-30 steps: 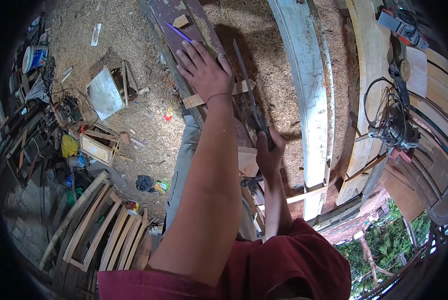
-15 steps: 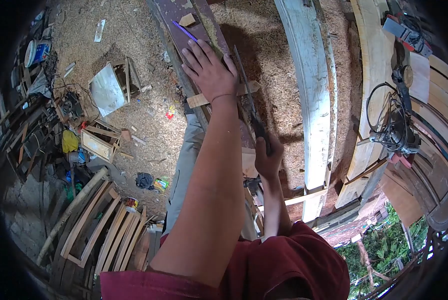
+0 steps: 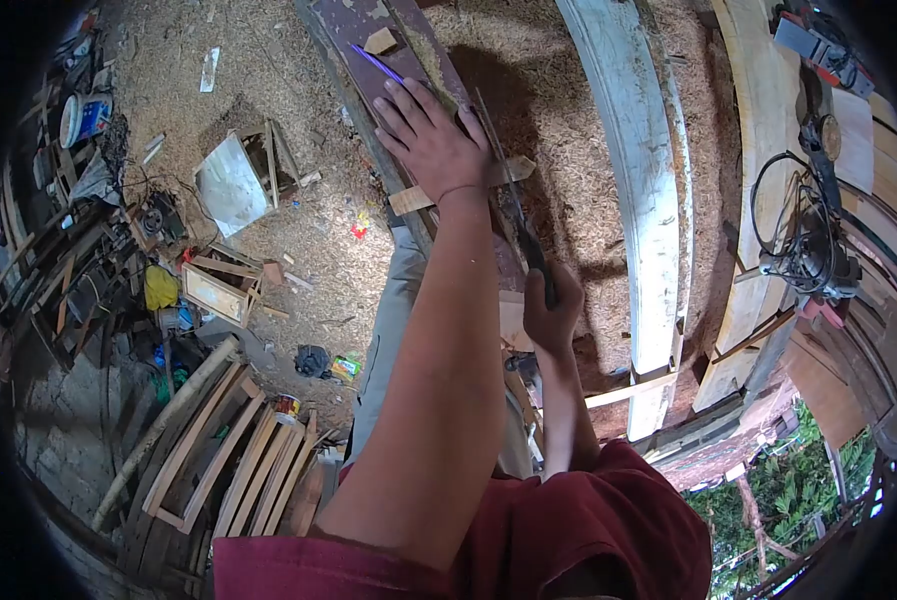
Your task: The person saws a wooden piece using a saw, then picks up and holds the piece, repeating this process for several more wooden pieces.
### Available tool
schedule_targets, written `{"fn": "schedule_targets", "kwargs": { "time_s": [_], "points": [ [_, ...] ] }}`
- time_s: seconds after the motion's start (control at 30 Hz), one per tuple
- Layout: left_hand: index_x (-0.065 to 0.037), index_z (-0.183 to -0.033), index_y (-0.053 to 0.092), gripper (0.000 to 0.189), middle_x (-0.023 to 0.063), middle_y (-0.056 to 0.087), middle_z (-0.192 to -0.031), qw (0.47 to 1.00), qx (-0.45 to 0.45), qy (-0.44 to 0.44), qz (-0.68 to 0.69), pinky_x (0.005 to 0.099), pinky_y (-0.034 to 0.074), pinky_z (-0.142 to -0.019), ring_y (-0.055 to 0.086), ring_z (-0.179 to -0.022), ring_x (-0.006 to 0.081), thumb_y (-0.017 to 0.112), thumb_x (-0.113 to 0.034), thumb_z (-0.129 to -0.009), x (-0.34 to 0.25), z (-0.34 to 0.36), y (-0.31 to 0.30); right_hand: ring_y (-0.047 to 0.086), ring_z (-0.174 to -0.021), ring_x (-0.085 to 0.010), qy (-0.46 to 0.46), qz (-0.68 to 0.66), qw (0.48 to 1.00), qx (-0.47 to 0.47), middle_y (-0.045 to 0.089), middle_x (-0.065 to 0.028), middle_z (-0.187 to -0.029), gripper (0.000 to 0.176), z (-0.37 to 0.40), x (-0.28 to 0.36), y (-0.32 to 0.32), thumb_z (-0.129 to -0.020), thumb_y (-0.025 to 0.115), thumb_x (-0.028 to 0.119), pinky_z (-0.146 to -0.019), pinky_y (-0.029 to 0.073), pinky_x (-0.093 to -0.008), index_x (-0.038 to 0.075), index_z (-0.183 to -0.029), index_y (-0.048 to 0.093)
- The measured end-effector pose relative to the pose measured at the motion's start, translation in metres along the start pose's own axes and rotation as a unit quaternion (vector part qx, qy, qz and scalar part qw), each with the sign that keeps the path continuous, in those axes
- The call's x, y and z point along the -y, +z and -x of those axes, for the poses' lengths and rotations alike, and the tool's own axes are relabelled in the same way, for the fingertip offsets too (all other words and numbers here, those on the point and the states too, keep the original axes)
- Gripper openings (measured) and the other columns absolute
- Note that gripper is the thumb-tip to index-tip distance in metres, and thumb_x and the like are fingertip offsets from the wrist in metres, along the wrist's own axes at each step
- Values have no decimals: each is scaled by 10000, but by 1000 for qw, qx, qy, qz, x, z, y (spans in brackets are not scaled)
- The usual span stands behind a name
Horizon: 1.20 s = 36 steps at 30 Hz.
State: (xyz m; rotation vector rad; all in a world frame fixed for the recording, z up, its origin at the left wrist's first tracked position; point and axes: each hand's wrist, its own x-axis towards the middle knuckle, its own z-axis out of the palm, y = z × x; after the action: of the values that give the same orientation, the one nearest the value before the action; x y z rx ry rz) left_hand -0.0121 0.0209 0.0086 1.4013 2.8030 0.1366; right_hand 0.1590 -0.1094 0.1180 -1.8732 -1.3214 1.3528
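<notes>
My left hand [image 3: 435,145] lies flat with fingers spread on a worn, maroon-painted bench plank [image 3: 438,50]. Under its wrist a narrow light wood strip [image 3: 408,200] runs crosswise over the plank, sticking out on both sides. My right hand [image 3: 555,308] is wrapped round the dark handle of a handsaw [image 3: 515,205]. The thin blade points away from me and overlaps the strip near its right end. Just beyond my left fingertips lie a purple pencil-like stick [image 3: 376,64] and a small wood block [image 3: 379,41].
A long whitish board [image 3: 643,200] stretches along the right side. Farther right, corded power tools [image 3: 818,270] rest on pale planks [image 3: 753,130]. Shavings cover the floor [image 3: 308,260]. To the left are a broken wooden box [image 3: 233,185], slatted wood frames [image 3: 258,470] and scrap.
The whole view has shifted slightly, so most things appear a little farther right. My left hand keeps its place on the plank, and the saw stays across the strip in my right hand.
</notes>
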Motion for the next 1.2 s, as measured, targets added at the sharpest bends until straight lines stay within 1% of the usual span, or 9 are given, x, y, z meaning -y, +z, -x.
{"fn": "schedule_targets", "kwargs": {
  "time_s": [0.1,0.2,0.4,0.5,0.6,0.7,0.8,1.1,1.2],
  "points": [
    [-11,-1655,271,801,213,256,-1727,1000,3,-1,-4,599,224,-1271,253,-1585,443,528,-439,-1029,0,-1,-1,481,-537,-79,-53,49,997,-14,505,-36,-577,182,-3,2,3,-951,672,128,-499,379,-302,24,-810,623],
    [-14,-1658,267,801,212,257,-1727,1000,0,5,-8,595,223,-1272,251,-1587,440,524,-443,-1032,1,-2,1,503,-512,-114,-23,62,998,17,516,-65,-576,183,5,8,1,-940,682,146,-492,392,-326,37,-806,623],
    [-16,-1662,259,812,210,266,-1722,1000,0,4,-12,591,222,-1273,245,-1589,439,528,-447,-1028,2,0,1,510,-492,-179,4,52,999,11,522,-102,-586,187,7,2,5,-927,693,177,-494,412,-356,54,-805,622],
    [-14,-1662,256,819,211,271,-1720,1000,1,5,-5,590,217,-1273,236,-1592,438,533,-442,-1022,0,-1,0,500,-504,-162,-1,66,998,6,517,-95,-590,191,10,4,1,-925,689,177,-503,414,-353,45,-805,621],
    [-12,-1663,252,822,215,269,-1720,1000,1,4,7,588,212,-1273,226,-1595,437,536,-432,-1016,1,0,0,499,-543,-118,28,47,998,15,510,-70,-596,172,9,4,-1,-933,683,162,-518,406,-330,32,-830,641],
    [-12,-1664,244,821,218,260,-1722,1000,2,2,9,583,204,-1276,220,-1597,437,533,-424,-1015,1,1,1,444,-598,-61,7,-38,998,-42,498,44,-625,243,10,-9,7,-1010,618,155,-519,333,-293,30,-801,599],
    [-12,-1665,239,820,219,251,-1725,1000,2,6,11,582,196,-1280,217,-1598,438,525,-427,-1019,-1,0,0,476,-642,-65,86,-105,991,15,548,45,-697,193,16,-19,-5,-1019,618,134,-554,362,-277,10,-872,640],
    [-7,-1662,246,821,225,245,-1727,1000,-2,5,24,606,199,-1275,212,-1598,447,526,-425,-1014,0,-1,2,508,-699,-73,78,-57,995,21,571,14,-733,153,7,-4,-2,-1005,638,112,-601,401,-295,-11,-916,658],
    [-6,-1661,251,826,225,252,-1724,1000,-6,5,20,604,203,-1275,220,-1595,449,534,-426,-1008,0,-2,1,515,-705,-77,42,-54,997,18,587,-3,-743,146,12,-21,-2,-1001,647,111,-609,416,-297,-22,-950,676]
  ]
}}
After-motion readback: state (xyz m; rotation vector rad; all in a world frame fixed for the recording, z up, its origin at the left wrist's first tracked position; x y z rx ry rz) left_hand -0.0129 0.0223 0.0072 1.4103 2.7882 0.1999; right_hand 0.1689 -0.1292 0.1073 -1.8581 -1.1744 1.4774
